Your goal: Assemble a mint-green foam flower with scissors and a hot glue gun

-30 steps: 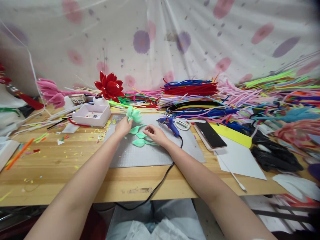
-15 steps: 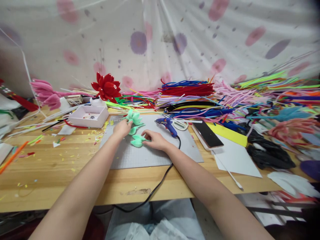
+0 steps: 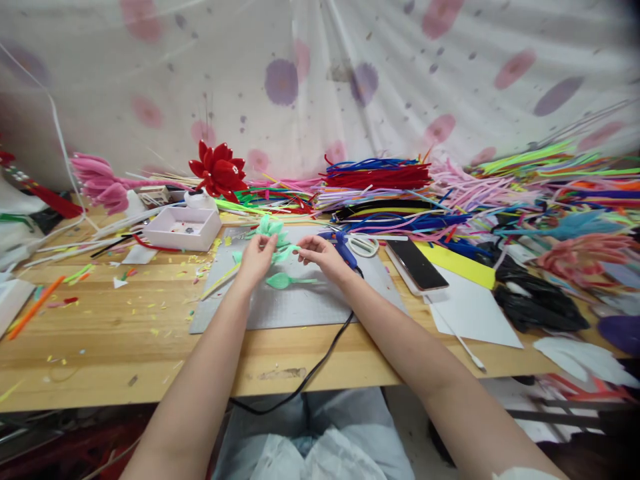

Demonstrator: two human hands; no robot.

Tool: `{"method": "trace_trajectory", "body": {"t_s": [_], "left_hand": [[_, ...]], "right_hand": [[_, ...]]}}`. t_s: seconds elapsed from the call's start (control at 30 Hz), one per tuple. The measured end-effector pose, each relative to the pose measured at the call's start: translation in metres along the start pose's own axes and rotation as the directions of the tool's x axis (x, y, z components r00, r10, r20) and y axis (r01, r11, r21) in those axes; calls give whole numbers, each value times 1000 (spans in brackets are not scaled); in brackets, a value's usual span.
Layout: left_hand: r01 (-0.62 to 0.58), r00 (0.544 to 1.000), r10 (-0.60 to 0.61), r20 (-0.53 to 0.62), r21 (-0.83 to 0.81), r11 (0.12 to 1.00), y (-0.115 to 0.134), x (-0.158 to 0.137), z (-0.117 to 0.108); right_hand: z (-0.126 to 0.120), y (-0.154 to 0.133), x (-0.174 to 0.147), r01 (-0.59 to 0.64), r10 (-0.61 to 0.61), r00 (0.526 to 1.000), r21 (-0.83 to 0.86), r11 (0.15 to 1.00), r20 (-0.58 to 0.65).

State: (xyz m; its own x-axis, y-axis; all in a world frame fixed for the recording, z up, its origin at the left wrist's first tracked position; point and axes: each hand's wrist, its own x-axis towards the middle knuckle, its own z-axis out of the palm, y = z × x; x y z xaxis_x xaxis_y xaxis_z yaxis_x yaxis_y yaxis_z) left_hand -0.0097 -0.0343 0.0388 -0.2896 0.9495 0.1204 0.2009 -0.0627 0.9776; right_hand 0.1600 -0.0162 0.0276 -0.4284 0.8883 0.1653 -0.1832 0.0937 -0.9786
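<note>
Both my hands are close together over a grey board (image 3: 235,319). My left hand (image 3: 257,259) is closed, its thumb and fingers pinched at a mint-green fuzzy flower (image 3: 270,228); the exact grip is partly hidden. My right hand (image 3: 323,255) pinches the end of a mint-green petal (image 3: 285,254) that extends toward the left fingers. Below them a separate mint-green leaf-shaped piece (image 3: 281,281) with a thin stem lies on the board. Just behind my right hand is a blue glue gun (image 3: 345,250), partly covered.
White-handled scissors (image 3: 363,245) and a phone (image 3: 417,265) lie to the right. A white box (image 3: 183,228) and a red flower (image 3: 218,170) are at the back left. Bundles of pipe cleaners (image 3: 377,177) line the back. A black cord (image 3: 320,363) runs over the front edge.
My right hand has risen away from me with a green petal, closer to the left hand. The left hand has shifted slightly right. A stemmed leaf-shaped piece now lies uncovered on the board.
</note>
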Motion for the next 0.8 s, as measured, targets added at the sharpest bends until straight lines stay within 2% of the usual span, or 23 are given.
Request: {"method": "trace_trajectory", "body": {"t_s": [0.07, 0.13, 0.2, 0.23, 0.33, 0.43, 0.5, 0.57, 0.63, 0.67, 0.73, 0.8], "left_hand": [[141, 983, -119, 143, -153, 978, 4, -11, 4], [295, 925, -209, 317, -252, 922, 7, -18, 5], [395, 867, -234, 441, -319, 862, 6, -21, 3], [419, 854, -235, 463, -346, 840, 4, -21, 2], [426, 876, -257, 407, -406, 809, -3, -18, -3], [408, 901, -272, 339, -445, 797, -9, -16, -4], [405, 904, -273, 329, -458, 791, -11, -16, -2], [399, 908, -269, 323, -462, 792, -13, -16, -1], [387, 913, -262, 311, -466, 796, -14, -17, 1], [381, 917, -259, 303, -469, 797, -14, -16, 1], [370, 923, -257, 287, -474, 799, -15, -16, 1], [359, 929, -255, 270, -475, 804, -16, -15, 1]], "right_hand": [[1, -1, 0, 0, 0, 1000, 2, 1000, 13], [1, 0, 1, 6, -5, 1000, -10, 1000, 19], [-2, 3, 1, 7, -6, 1000, -31, 1000, 20], [-4, 3, 1, -2, 3, 1000, -43, 999, 25], [-17, 0, -4, -58, 66, 995, -104, 993, 74], [-43, -16, -18, -84, 122, 977, -210, 974, 177], [-64, -30, -29, -131, 205, 940, -268, 955, 272], [-83, -41, -38, -218, 332, 882, -336, 916, 333], [-98, -46, -42, -295, 437, 860, -442, 847, 264], [-102, -46, -42, -314, 447, 878, -502, 806, 169], [-104, -39, -37, -302, 328, 942, -608, 734, -72], [-98, -28, -29, -261, 137, 963, -677, 688, -233]]}}
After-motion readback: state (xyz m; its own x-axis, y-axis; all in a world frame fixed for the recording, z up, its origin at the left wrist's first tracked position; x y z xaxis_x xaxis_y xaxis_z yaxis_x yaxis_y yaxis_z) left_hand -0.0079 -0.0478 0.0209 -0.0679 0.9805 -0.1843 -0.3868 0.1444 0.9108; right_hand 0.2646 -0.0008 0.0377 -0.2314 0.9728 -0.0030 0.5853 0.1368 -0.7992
